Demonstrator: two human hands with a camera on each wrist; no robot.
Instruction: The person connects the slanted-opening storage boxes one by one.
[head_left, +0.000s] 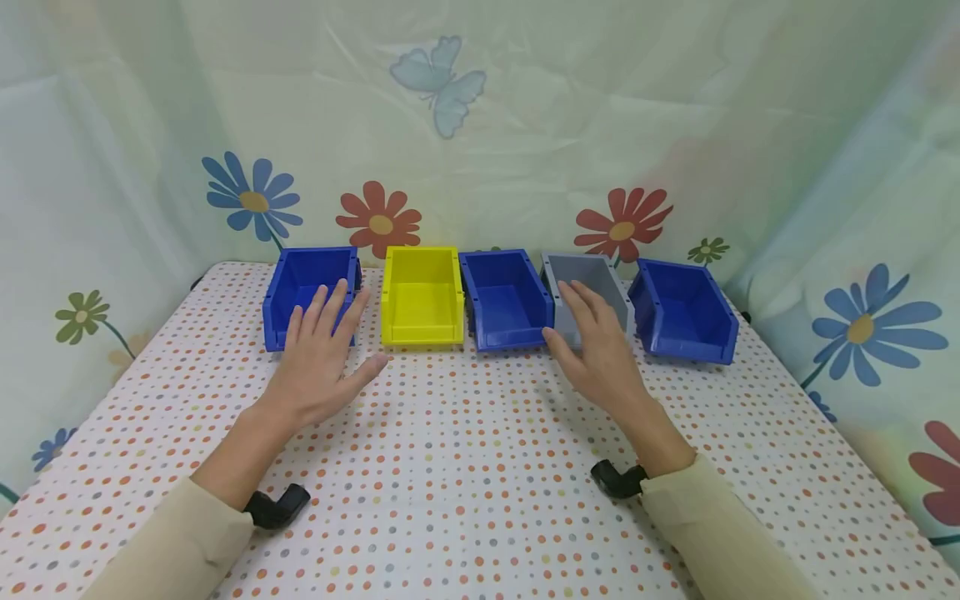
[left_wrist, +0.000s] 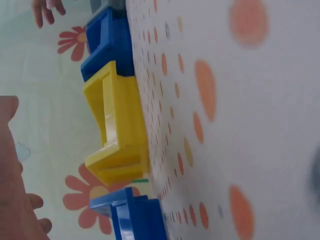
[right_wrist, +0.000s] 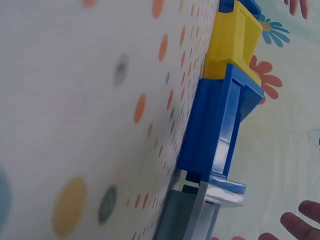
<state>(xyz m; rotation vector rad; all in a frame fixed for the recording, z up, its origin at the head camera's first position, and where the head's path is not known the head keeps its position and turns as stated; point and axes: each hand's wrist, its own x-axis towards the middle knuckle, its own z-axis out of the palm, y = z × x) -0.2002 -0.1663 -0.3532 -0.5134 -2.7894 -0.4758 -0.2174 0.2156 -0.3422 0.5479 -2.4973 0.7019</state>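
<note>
Both hands hover over the table in front of a row of plastic bins. In the head view my left hand [head_left: 318,367], fingers spread, overlaps the front of the leftmost blue bin [head_left: 313,265]. Right of that hand stands a yellow bin [head_left: 422,304]. My right hand [head_left: 596,354] has its fingers extended over a grey bin [head_left: 600,268], with the thumb near the corner of the middle blue bin [head_left: 510,304]. Another blue bin [head_left: 686,312] sits at the right end, turned slightly. Neither hand holds anything. The wrist views show fingertips raised above the tabletop, apart from the bins.
A white dotted cloth [head_left: 457,483] covers the table. Behind the bins hangs a curtain [head_left: 525,167] printed with flowers and a butterfly, and it also closes off both sides. Each wrist wears a black camera mount [head_left: 277,507].
</note>
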